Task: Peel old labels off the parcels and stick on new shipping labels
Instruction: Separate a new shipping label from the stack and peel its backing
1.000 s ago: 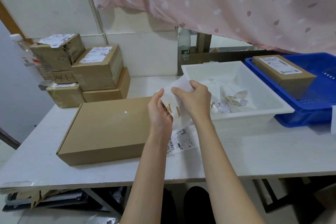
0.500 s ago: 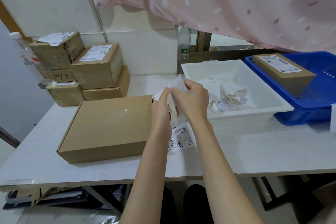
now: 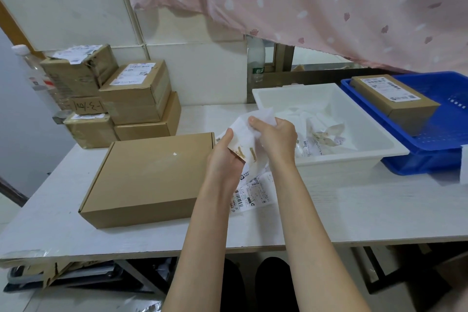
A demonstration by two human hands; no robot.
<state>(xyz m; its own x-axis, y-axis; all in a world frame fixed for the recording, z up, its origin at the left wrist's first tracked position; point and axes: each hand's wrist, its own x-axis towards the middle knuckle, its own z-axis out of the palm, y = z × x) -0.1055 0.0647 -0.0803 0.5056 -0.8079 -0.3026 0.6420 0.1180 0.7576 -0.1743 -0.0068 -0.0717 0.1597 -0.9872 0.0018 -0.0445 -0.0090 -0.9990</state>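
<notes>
- Left hand (image 3: 224,159), centre frame: fingers curled, thumb up, pinching the lower left edge of a peeled label (image 3: 247,145).
- Right hand (image 3: 276,138), just right of it: closed over the label's upper right part, thumb and fingers gripping the paper.
- Label held in the air between both hands, crumpled, plain side facing the camera; brown scraps of cardboard stuck to it near the left hand.
- Printed sheet (image 3: 253,192) with barcodes lies flat on the table (image 3: 354,210) below the hands, partly hidden by the left forearm. New label or old one: hard to tell from here.
- Flat box (image 3: 149,177), left of centre, closed, top bare apart from one small white fleck; its right edge sits just beside the left hand.
- White bin (image 3: 342,159), right of centre, behind the right hand: holds a heap of crumpled label waste.
- Blue crate (image 3: 430,159), far right, touching the bin's side; one labelled parcel (image 3: 395,99) inside it, label up.
- Stack of parcels (image 3: 114,99), upper left against the wall; several carry labels on top, one torn and lifting.
- Pink curtain (image 3: 329,7) hangs across the upper right.
- Bottle (image 3: 256,58) stands behind the bin at the wall edge.
</notes>
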